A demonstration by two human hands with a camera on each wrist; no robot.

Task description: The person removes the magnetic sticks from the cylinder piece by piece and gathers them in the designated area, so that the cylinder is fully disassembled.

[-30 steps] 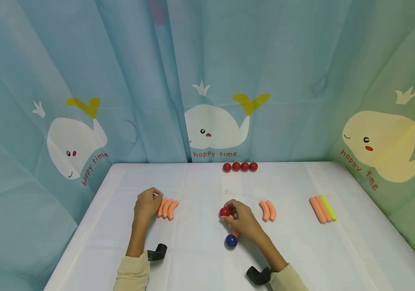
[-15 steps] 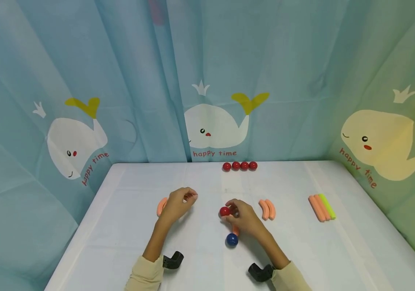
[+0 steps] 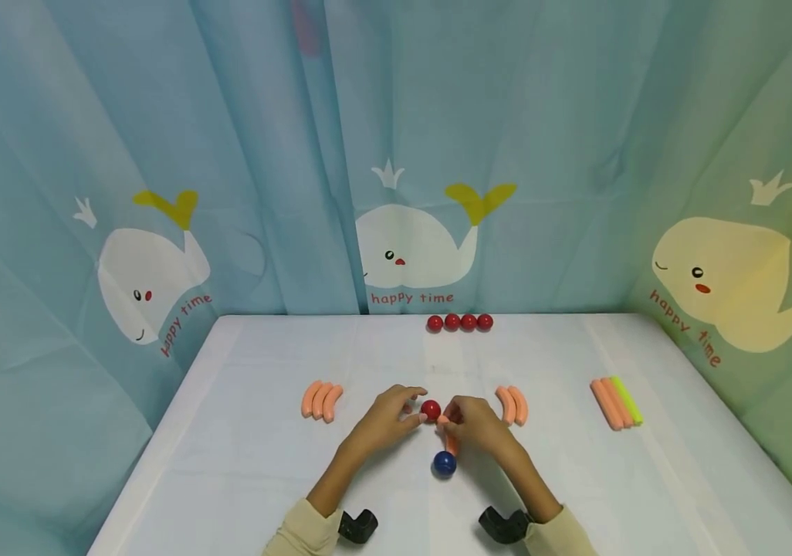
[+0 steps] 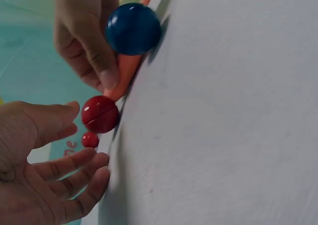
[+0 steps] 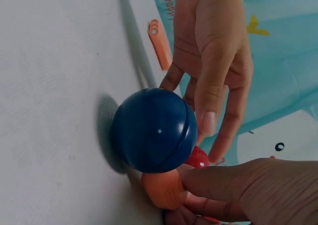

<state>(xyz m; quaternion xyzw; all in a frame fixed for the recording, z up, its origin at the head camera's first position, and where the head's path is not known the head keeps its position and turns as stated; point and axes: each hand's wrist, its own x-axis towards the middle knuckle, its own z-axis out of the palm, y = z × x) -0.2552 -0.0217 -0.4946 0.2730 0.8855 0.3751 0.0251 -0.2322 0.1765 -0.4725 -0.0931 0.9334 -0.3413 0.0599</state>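
Observation:
A straight orange stick (image 3: 451,445) lies between a red ball (image 3: 431,410) at its far end and a blue ball (image 3: 445,463) at its near end. My right hand (image 3: 477,423) pinches the stick close to the red ball, its thumb along the stick (image 4: 128,71) in the left wrist view. To the left, my left hand (image 3: 382,423) spreads thumb and fingers around the red ball (image 4: 100,114), with a gap showing between them in the left wrist view. The blue ball (image 5: 155,130) hides part of the stick in the right wrist view.
Three curved orange pieces (image 3: 322,401) lie at the left, two more curved pieces (image 3: 512,405) right of the right hand. Straight orange sticks and a yellow-green stick (image 3: 627,400) lie farther right. Several red balls (image 3: 468,323) line the back edge by the curtain (image 3: 285,154).
My left hand has moved right from the curved orange pieces to the red ball. The right hand's fingers have shifted from the red ball back onto the orange stick.

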